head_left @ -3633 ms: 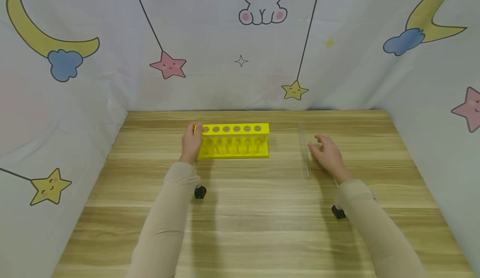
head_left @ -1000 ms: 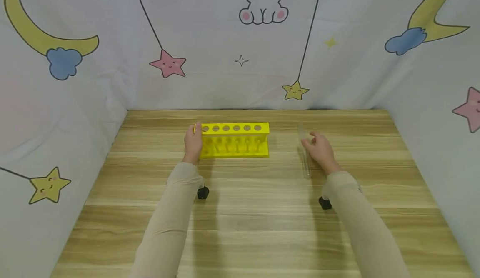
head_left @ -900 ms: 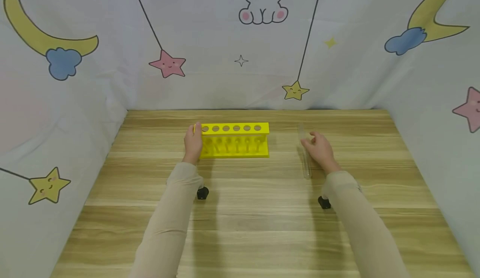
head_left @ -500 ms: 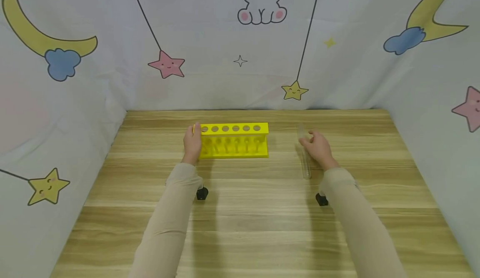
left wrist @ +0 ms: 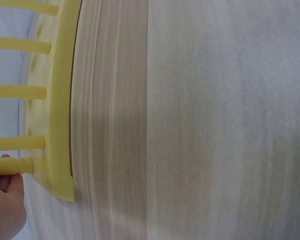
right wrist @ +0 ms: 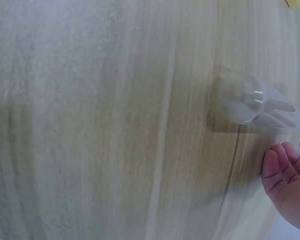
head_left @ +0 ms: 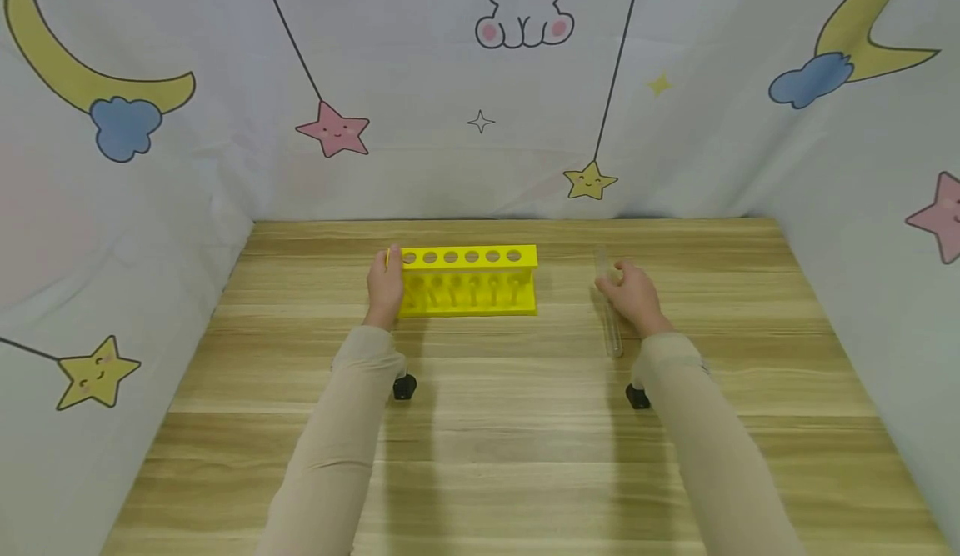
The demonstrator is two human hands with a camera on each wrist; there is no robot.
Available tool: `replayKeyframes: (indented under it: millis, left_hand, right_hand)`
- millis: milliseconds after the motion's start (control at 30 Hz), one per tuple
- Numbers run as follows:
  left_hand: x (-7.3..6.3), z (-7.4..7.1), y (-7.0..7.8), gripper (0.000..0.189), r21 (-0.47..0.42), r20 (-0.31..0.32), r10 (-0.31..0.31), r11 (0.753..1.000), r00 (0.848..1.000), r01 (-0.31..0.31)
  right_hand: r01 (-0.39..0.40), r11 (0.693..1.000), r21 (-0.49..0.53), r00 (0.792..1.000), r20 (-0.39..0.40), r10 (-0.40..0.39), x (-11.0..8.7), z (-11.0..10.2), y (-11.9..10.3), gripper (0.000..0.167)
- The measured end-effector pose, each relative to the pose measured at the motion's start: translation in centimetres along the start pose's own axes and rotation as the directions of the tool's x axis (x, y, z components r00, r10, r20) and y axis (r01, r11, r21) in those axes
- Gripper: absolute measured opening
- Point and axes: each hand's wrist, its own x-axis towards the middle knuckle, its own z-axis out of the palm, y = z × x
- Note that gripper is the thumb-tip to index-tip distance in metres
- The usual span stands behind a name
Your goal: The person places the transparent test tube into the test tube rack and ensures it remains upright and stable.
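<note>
A yellow test tube rack (head_left: 468, 267) with a row of round holes in its top stands on the table, no tube in it. My left hand (head_left: 385, 291) grips its left end. In the left wrist view, fingers (left wrist: 7, 207) curl round the rack's end post (left wrist: 10, 166). To the right of the rack a clear test tube (head_left: 612, 335) lies lengthwise on the tabletop. My right hand (head_left: 636, 296) hovers at the tube, its fingertips overlapping it in the head view. The right wrist view shows those curved fingers (right wrist: 287, 170) beside the tube (right wrist: 245, 100), apart from it.
The wood-grain table (head_left: 510, 439) ends at the back against a white cloth (head_left: 420, 172) printed with stars and moons. Cloth also hangs along both sides. Small black devices (head_left: 405, 386) sit under the wrists.
My right hand has come leftward from beside the test tube until its fingertips overlap it in the head view. The left hand keeps its hold on the rack; rack and tube have stayed put.
</note>
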Motion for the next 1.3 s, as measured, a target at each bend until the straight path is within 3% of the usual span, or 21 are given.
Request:
replayKeyframes:
  millis: [267,633,1300]
  left_hand:
    - [-0.09,-0.13,0.02,0.051,0.002,0.01,-0.002,1.0,1.0,0.002]
    - [-0.11,-0.14,0.02,0.054,0.003,0.018,-0.011,1.0,1.0,0.011]
    - [0.04,-0.04,-0.15,0.049,0.011,0.003,0.02,1.0,1.0,-0.02]
  right_hand:
    - [-0.012,0.997,-0.074,1.0,0.008,0.012,0.4,0.26,-0.09,0.059]
    - [-0.038,0.994,-0.103,0.999,0.035,0.042,0.83,0.38,-0.22,0.063]
    - [-0.12,0.98,-0.156,0.992,0.018,0.125,0.56,0.69,-0.75,0.054]
